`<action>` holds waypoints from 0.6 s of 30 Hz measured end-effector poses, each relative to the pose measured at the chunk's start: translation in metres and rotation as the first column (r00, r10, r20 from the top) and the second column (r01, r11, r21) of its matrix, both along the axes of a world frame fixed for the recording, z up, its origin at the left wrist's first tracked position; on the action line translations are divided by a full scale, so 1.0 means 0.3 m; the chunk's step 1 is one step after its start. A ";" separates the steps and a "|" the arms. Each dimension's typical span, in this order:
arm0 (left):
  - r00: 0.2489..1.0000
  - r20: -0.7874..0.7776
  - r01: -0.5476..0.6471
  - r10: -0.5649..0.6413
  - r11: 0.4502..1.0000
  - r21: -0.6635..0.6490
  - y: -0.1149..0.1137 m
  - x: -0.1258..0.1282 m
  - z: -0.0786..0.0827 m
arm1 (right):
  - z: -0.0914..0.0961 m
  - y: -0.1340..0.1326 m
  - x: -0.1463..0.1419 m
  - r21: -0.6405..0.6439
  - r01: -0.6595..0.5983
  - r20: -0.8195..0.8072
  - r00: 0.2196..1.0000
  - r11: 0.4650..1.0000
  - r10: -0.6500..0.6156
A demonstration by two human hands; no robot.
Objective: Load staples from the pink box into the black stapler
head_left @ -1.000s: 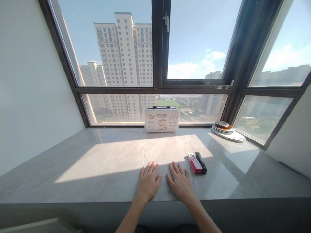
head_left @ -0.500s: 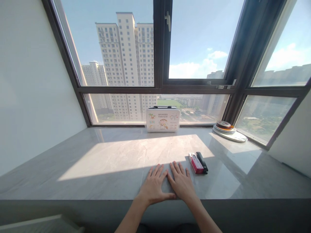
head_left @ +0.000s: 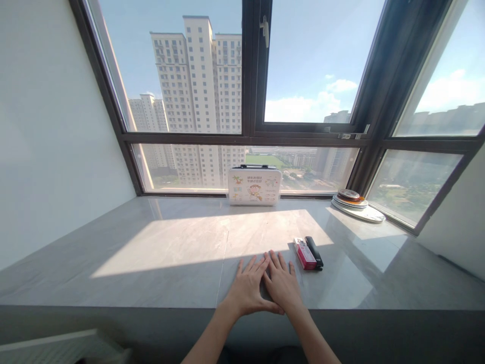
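My left hand lies flat on the grey marble sill, fingers stretched out, its fingertips meeting the index-finger side of my right hand. Also palm down, the right hand has its fingers spread a little, and the left thumb reaches to its wrist. Neither hand holds anything. Just right of my right hand lies a small red and white box. Against the box's right side rests a black stapler, not touched by either hand.
A white carry case with cartoon prints stands upright against the window. In the right corner sits a stack of round plates or discs. Dark window frames bound the sill behind, and a white wall closes the left.
My left hand has shifted right, closer to my right hand, so its fingertips and thumb now touch it. The box and stapler have stayed put. The view has tipped very slightly.
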State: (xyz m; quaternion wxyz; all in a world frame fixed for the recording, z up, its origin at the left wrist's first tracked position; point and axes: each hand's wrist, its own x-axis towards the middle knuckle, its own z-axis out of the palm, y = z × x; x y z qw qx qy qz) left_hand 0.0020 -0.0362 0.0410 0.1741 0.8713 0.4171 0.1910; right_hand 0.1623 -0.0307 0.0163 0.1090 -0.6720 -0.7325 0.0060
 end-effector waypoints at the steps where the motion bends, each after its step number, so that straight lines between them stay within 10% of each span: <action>1: 1.000 0.017 -0.006 0.007 1.000 -0.012 0.003 -0.002 -0.002 | 0.003 -0.002 -0.001 -0.003 0.002 -0.001 1.000 1.000 -0.002; 18: 0.969 0.233 0.117 -0.083 0.984 -0.135 -0.051 0.063 0.080 | -0.022 -0.001 -0.002 0.001 -0.030 0.052 0.998 1.000 0.030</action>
